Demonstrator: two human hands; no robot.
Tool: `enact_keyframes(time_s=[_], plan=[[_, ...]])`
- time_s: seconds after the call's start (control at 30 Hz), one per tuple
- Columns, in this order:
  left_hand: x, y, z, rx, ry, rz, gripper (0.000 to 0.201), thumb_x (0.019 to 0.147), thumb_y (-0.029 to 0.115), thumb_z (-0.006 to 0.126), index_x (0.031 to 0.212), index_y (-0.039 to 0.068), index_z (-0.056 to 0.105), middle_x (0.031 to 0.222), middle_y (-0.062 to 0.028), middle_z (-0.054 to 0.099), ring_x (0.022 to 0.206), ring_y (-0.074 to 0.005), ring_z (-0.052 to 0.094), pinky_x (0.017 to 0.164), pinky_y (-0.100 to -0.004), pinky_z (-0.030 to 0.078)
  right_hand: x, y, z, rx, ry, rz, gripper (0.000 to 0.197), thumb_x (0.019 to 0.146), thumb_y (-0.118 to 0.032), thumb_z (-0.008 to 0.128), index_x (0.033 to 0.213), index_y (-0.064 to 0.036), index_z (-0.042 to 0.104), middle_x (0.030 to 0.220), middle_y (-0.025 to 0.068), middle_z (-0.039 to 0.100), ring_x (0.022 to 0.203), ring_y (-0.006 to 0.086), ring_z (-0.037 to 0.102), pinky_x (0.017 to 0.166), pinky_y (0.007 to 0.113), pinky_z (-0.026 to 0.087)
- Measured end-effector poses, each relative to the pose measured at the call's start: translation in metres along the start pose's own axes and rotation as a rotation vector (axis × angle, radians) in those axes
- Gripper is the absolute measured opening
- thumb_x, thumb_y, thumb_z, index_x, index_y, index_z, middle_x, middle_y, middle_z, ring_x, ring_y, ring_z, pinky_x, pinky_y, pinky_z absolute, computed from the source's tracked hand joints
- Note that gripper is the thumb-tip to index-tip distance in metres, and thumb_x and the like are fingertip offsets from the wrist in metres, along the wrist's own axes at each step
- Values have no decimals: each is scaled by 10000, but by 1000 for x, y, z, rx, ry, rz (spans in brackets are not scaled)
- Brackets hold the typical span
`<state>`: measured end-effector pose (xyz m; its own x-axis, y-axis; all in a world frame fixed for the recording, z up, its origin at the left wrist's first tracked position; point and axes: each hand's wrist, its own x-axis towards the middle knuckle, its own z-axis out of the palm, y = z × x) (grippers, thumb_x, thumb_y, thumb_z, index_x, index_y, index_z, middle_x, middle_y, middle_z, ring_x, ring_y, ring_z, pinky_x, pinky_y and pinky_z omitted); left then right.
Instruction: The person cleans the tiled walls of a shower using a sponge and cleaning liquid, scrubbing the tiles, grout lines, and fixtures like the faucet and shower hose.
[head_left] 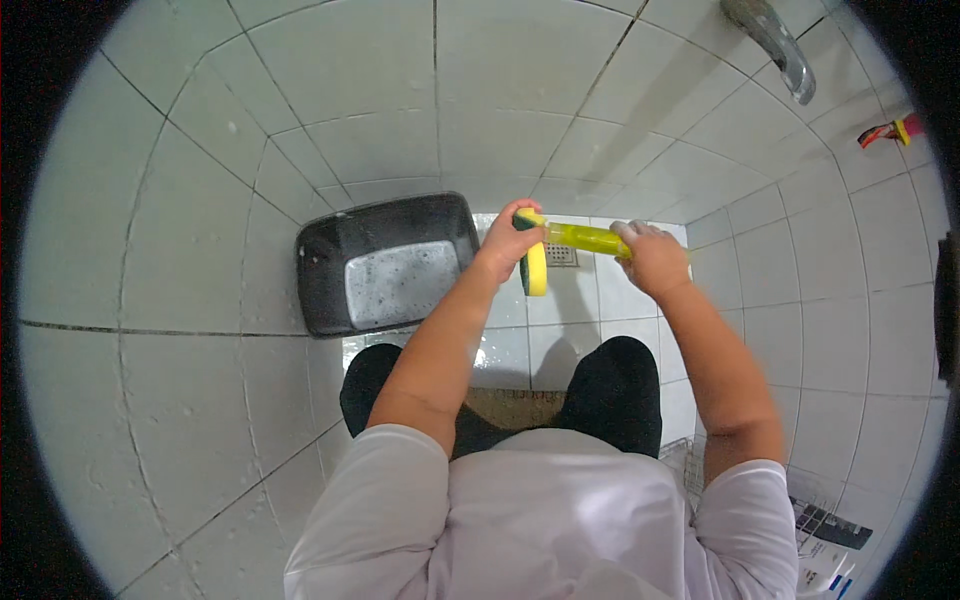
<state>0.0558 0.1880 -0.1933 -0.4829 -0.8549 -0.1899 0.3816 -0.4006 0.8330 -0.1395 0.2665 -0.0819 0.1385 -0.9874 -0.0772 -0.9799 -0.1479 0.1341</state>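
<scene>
Closest to us, one white shirt (560, 510) fills the bottom of the view, two short sleeves out to the sides, and beyond it two dark-clad knees, left (372, 385) and right (620, 385). Two bare forearms reach forward, and here's the action, out over the white tiled floor (615, 305)!

The left grip (507, 243) is pinching one sponge (536, 272), yellow with a dark green face, held on edge with a finger across it. Over on the other side, the right grip (657, 262) is closed around one slim bottle (588, 238), see-through and yellow-green, lying almost level, its left end right up at the sponge; whether the two touch, I can't tell from here.

Just under the bottle, one square drain (562, 258) sits in the floor. To the left, one black basin (315, 290) stands by the wall, whitish, speckled suds (400, 285) inside, its right edge close by the left wrist. Between the knees, one brown, rough strip (515, 408), its kind unclear.

Up top right, one metal spout (775, 50) juts out, and beyond it one small red-and-yellow item (895, 130). Low on the right, one white-and-black package (830, 540), partly hidden by wire racking (815, 515).
</scene>
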Motion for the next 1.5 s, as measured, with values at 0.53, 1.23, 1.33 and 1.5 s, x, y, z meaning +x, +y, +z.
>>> enact_keyframes(time_s=[0.53,1.23,1.33,1.5], plan=[[-7,5,8,271,66,-28,344,674,40,614,971,112,456,793,-70,508,705,-165,536,615,-292,463,-10,9,59,316,9,96,389,699,-192,630,1055,-175,475,1001,71,550,901,280,540,737,380,449],[2,13,2,-402,-86,-228,500,793,548,444,1098,152,448,961,-92,555,821,-257,570,709,-428,483,32,-3,-80,-406,249,-143,283,756,-133,467,1022,-182,551,912,40,564,912,206,532,810,384,377],[2,15,1,-429,-81,-280,509,797,545,443,1086,126,439,944,-107,543,809,-262,570,683,-422,490,28,-5,-74,-439,323,-186,292,753,-139,472,1032,-184,545,907,38,559,914,205,530,811,389,379],[2,14,0,-471,-47,-242,530,791,563,437,1081,119,453,943,-110,548,812,-268,570,698,-419,487,3,-11,-73,-399,299,-254,322,734,-123,480,1045,-182,539,917,28,559,914,200,524,817,390,380]])
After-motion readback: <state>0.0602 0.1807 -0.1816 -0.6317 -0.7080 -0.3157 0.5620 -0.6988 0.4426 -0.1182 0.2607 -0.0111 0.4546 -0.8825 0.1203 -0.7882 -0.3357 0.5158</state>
